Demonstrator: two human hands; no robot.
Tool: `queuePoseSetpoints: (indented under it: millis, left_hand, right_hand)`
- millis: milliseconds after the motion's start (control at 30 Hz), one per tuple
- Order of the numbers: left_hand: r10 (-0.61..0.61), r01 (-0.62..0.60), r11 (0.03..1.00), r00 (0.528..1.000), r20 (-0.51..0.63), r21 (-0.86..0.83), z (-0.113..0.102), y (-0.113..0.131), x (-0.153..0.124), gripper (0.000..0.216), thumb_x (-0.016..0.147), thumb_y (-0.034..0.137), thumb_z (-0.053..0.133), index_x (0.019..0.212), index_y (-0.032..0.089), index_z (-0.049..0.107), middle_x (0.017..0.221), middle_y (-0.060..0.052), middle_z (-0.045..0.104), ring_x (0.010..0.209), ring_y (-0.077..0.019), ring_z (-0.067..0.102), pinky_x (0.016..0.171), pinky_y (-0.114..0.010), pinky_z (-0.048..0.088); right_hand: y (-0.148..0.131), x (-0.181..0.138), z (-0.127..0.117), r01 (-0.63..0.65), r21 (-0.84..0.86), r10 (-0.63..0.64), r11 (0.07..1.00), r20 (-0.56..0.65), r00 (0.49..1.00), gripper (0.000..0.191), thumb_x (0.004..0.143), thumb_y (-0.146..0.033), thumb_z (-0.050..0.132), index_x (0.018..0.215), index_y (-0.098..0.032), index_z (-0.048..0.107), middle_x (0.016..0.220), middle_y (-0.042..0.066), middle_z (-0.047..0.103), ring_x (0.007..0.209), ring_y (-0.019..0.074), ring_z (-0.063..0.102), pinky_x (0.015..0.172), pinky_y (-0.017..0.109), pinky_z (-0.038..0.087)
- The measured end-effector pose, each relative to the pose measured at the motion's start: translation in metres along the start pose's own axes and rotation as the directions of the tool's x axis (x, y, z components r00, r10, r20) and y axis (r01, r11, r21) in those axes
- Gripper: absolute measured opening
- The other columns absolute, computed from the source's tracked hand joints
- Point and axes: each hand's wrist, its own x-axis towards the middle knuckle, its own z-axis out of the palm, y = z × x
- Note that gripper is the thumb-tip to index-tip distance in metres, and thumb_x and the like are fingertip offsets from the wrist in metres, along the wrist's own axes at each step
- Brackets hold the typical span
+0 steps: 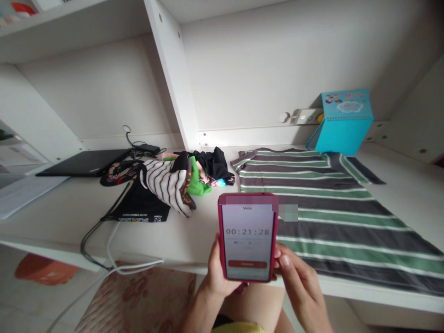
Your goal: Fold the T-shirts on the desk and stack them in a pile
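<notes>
A phone (247,237) in a dark red case stands upright in front of me, its screen showing a timer. My left hand (215,273) wraps round its left edge and back. My right hand (299,280) grips its right edge, thumb on the case. Behind the phone, a green, grey and white striped shirt (333,208) lies spread flat on the white desk (62,212). A heap of small clothes (183,178) sits left of the shirt, with a black-and-white striped piece on top.
A closed black laptop (83,163) with a charger and cables lies at the back left. A black printed bag (138,206) lies under the heap. A turquoise box (343,122) leans against the wall by a socket. A patterned rug (145,296) covers the floor below.
</notes>
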Motion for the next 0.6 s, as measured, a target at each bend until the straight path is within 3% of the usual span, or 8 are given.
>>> queuePoseSetpoints:
  millis: [600]
  left_hand:
    - [0.001,0.002,0.999,0.998,0.061,-0.036,0.0036,0.0029,0.0012,0.073,0.081,0.067,0.036,0.118,0.008,0.058,0.104,-0.019,0.065,0.096,-0.0349,0.060,0.085,-0.052,0.042]
  right_hand:
    - [0.0020,0.0000,-0.0020,0.001,0.009,-0.001,1.000,0.045,0.999,0.026,0.092,-0.034,0.039,0.074,-0.020,0.052,0.063,-0.001,0.052,0.057,0.0112,0.050,0.053,0.019,0.044]
